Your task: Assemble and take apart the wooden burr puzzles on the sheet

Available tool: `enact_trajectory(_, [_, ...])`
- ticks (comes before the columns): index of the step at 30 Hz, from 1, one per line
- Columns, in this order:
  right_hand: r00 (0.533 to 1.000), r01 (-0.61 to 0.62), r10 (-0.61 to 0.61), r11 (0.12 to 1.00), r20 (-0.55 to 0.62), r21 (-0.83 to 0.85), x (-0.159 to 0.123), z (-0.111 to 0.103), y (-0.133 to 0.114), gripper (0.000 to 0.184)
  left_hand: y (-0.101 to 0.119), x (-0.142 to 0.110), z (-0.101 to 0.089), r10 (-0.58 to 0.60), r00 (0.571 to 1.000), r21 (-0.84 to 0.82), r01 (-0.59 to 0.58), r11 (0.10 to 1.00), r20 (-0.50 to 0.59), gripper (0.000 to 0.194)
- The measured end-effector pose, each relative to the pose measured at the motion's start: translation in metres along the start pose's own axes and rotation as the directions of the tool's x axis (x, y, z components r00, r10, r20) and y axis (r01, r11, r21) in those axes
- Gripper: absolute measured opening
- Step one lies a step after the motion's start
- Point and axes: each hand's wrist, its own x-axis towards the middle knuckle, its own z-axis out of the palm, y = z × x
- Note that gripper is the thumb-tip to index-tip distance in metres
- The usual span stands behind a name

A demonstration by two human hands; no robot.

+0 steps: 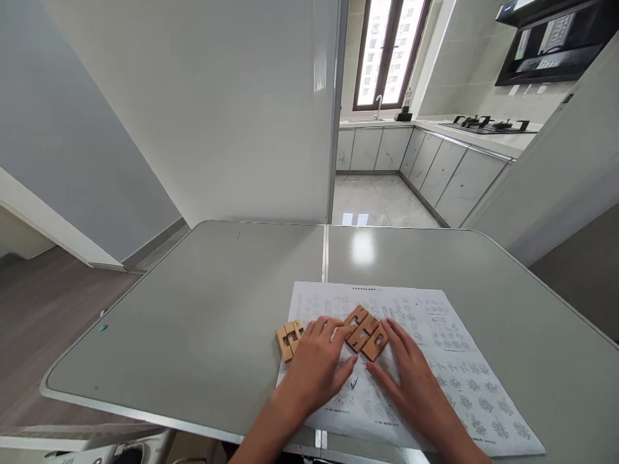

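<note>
Three notched wooden puzzle pieces (363, 333) lie side by side in a slanted row on a printed paper sheet (464, 380). My left hand (322, 361) is beside the row's left end, its index fingertip touching a piece and its thumb apart. At the other end my right hand (411, 374) rests with its fingertips against the right-hand piece; its thumb lies just below the row, fingers spread. A second group of notched wooden pieces (289, 338) sits left of my left hand, which partly hides it, at the sheet's left edge.
The grey table (203, 322) has a metal seam (325, 251) down its middle and a raised pale rim. A small green bit (102, 327) lies near its left edge. Beyond stand a white panel (217, 116) and a kitchen with cabinets (425, 161) and a stove (488, 125).
</note>
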Motion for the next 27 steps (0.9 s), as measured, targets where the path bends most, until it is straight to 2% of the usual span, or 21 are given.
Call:
enact_trajectory(3, [0.998, 0.021, -0.019, 0.999, -0.053, 0.03, 0.003, 0.002, 0.0, 0.064, 0.012, 0.0, 0.017, -0.024, 0.999, 0.012, 0.024, 1.0, -0.022, 0.043])
enact_trajectory(7, [0.996, 0.008, -0.003, 0.998, -0.084, 0.06, 0.0, -0.004, 0.001, 0.058, 0.012, -0.004, 0.033, -0.009, 1.0, 0.095, 0.011, 0.995, -0.023, 0.05])
enact_trajectory(11, [0.994, -0.007, 0.015, 0.998, -0.112, 0.066, -0.004, -0.011, 0.003, 0.056, 0.012, -0.011, 0.042, 0.021, 0.999, 0.153, -0.015, 0.988, -0.033, 0.049])
enact_trajectory(15, [0.992, 0.004, 0.011, 0.993, -0.125, 0.119, -0.005, -0.016, -0.001, 0.051, 0.015, -0.016, 0.042, 0.069, 0.997, 0.165, -0.063, 0.984, -0.034, 0.047])
enact_trajectory(19, [0.99, 0.026, 0.0, 0.982, -0.139, 0.186, -0.005, -0.022, -0.009, 0.05, 0.017, -0.018, 0.036, 0.11, 0.992, 0.099, -0.104, 0.99, -0.056, 0.04])
enact_trajectory(22, [0.986, 0.062, -0.029, 0.978, -0.163, 0.199, -0.005, -0.026, -0.014, 0.052, 0.017, -0.018, 0.034, 0.072, 0.992, 0.013, -0.071, 0.997, -0.107, 0.023])
enact_trajectory(24, [0.981, 0.085, -0.045, 0.975, -0.189, 0.207, -0.004, -0.028, -0.016, 0.051, 0.018, -0.018, 0.034, 0.019, 0.995, -0.037, -0.022, 0.999, -0.103, 0.013])
enact_trajectory(27, [0.971, 0.1, -0.048, 0.971, -0.236, 0.216, -0.004, -0.03, -0.018, 0.051, 0.02, -0.016, 0.035, -0.081, 0.996, -0.08, 0.078, 0.994, -0.037, 0.023])
